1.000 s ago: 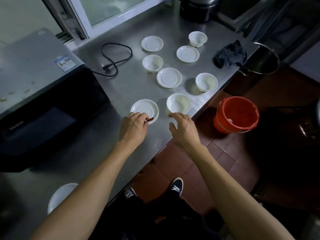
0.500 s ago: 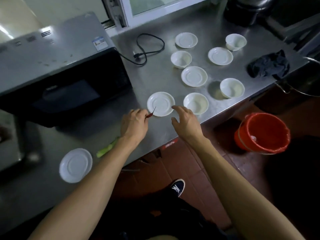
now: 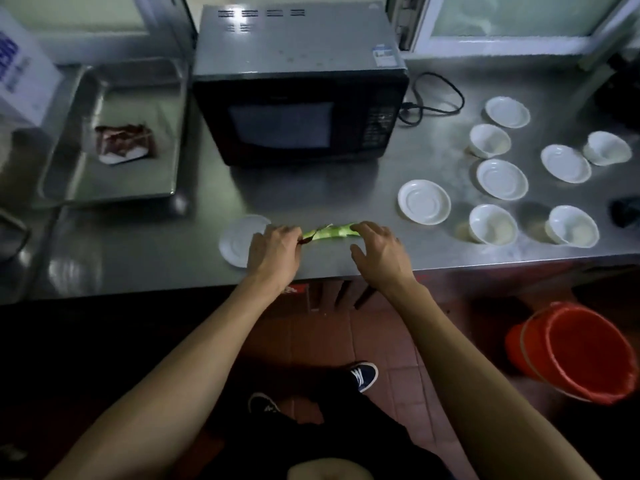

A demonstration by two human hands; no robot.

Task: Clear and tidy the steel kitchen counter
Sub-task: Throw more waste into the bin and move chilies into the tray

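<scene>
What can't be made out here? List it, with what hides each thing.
Head view only:
- Saucer: its right part is covered by the left hand.
- Small red scrap pinched in the left hand: too small to identify.
- Green vegetable piece: its right end is under the right hand fingertips; a grip cannot be told.
- Dark object: cut off by the right edge.
- Packet in the tray: blurred, label unreadable.

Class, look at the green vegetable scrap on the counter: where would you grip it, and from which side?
Probably its right end, from above. The scrap lies flat, lengthwise left to right; the right hand hovers over that end, while the left hand pinches a red bit.
</scene>
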